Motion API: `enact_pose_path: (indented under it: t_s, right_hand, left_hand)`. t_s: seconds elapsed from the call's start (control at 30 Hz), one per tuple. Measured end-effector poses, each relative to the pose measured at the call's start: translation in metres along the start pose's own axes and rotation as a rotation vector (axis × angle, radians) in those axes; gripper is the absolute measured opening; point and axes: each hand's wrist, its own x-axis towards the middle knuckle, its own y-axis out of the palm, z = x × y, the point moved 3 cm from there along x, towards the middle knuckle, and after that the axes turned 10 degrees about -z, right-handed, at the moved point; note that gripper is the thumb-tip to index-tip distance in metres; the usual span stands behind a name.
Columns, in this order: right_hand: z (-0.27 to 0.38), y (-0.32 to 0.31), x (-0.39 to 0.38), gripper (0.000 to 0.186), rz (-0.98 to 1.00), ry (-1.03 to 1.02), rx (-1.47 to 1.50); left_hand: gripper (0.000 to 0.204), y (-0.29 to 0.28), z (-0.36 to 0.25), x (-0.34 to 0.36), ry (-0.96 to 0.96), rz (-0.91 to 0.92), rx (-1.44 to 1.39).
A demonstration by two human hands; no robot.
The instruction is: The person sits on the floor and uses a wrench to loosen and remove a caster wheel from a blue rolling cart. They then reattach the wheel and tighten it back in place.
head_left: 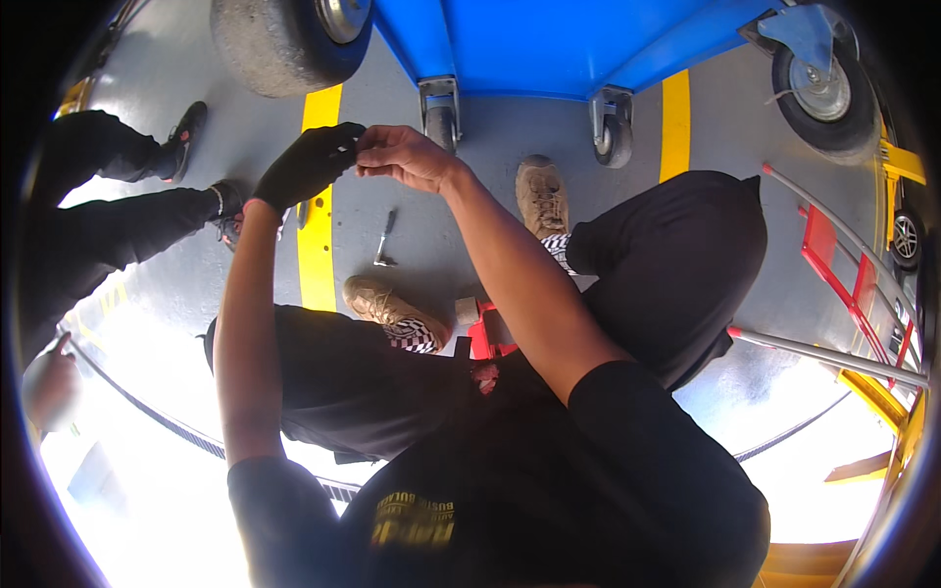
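Note:
My left hand (309, 167) wears a black glove, and its fingers are bent toward my right hand. Bare, my right hand (410, 159) has its thumb and fingers pressed together right against the gloved fingertips. Whatever sits between the two hands, if anything, is too small or hidden to make out. Both hands are raised in front of me, above the grey floor. Below them on the floor lies a metal ratchet wrench (385, 238), which neither hand touches.
A blue wheeled cart (529, 49) stands ahead, with casters (613, 137) and a large tire (284, 44). Another person's legs (127, 230) are at left. At right is a red and silver metal frame (833, 255). My shoes (542, 196) flank a red object (482, 333). Yellow stripes (319, 245) mark the floor.

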Motion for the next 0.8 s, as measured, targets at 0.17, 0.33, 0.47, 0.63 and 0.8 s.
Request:
enact_pose_path:
  t_s: [0.17,0.33,0.47,0.63,0.8]
  right_hand:
    - [0.006,-0.007,-0.013,0.025,-0.078,-0.013,-0.073]
    - [0.007,-0.024,-0.029,0.032,-0.121,0.033,-0.097]
    - [-0.013,-0.044,-0.026,0.057,-0.209,-0.011,-0.059]
    - [0.006,-0.092,-0.025,0.08,-0.575,-0.129,-0.249]
    - [0.016,-0.1,-0.015,0.083,-0.635,-0.121,-0.265]
  left_hand:
    - [0.012,0.014,-0.001,0.011,0.3,-0.039,0.34]
    - [0.02,0.009,-0.026,0.008,-0.031,-0.011,0.28]
    - [0.028,0.004,-0.017,-0.008,-0.249,0.106,0.181]
    - [0.028,0.019,-0.004,0.004,0.201,-0.125,0.3]
    - [0.027,0.03,-0.015,0.02,0.156,-0.107,0.337]
